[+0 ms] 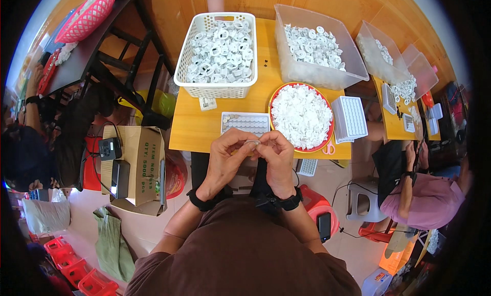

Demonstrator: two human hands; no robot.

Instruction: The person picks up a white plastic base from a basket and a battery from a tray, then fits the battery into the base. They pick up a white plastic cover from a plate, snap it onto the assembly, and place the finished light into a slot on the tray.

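Pinching a small, pale piece, left hand and right hand meet, fingers curled inward, near the scalloped plastic tray.

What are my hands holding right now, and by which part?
Your left hand and right hand pinch a small pale piece between them; its gripped part is too hidden to tell.
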